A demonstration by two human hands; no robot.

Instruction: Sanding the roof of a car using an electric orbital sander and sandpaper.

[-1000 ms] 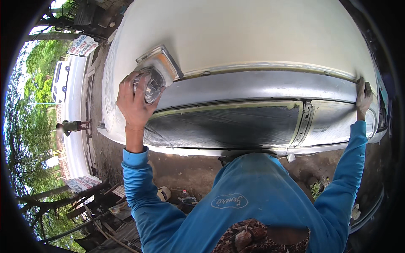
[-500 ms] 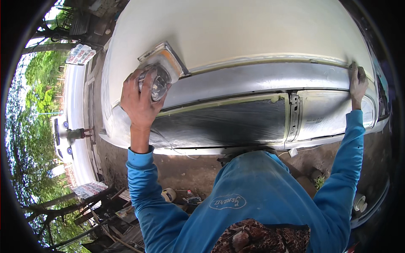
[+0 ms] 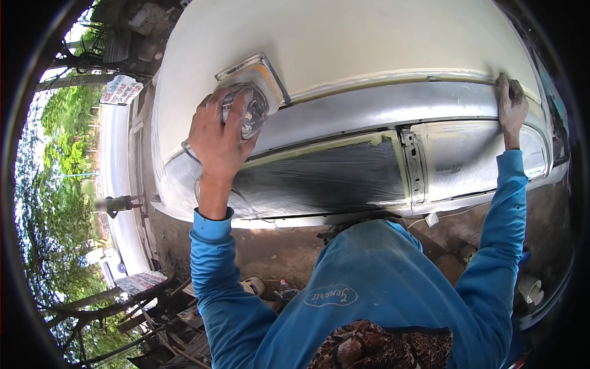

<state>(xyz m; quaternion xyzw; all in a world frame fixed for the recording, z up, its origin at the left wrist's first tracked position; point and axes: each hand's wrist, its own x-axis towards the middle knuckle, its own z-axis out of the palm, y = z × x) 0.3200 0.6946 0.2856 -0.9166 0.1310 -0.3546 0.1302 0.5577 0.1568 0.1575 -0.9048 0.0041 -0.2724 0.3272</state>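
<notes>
My left hand (image 3: 216, 144) is closed over the round, clear-topped body of a power sander (image 3: 246, 111). The sander's rectangular pad rests on the cream-coloured car roof (image 3: 375, 40), close to its side edge. A cable hangs from near that wrist and loops down past the car's side. At the far right, my right hand (image 3: 512, 111) meets the roof edge with its fingers curled in. Whatever those fingers may grip is hidden. Between my hands runs the bare silvery rail (image 3: 393, 106) above the doors.
Dark plastic film edged with tape masks one side window (image 3: 319, 175); paler sheeting covers another (image 3: 461, 154). A white can (image 3: 530, 290) stands on the ground at right. Wood scraps and containers lie at lower left. Beyond are a road, a person (image 3: 120, 205) and trees.
The sander in my left hand has slid to the right along the roof. My right hand remains at the roof edge. On the road, the white vehicle has moved lower in the view.
</notes>
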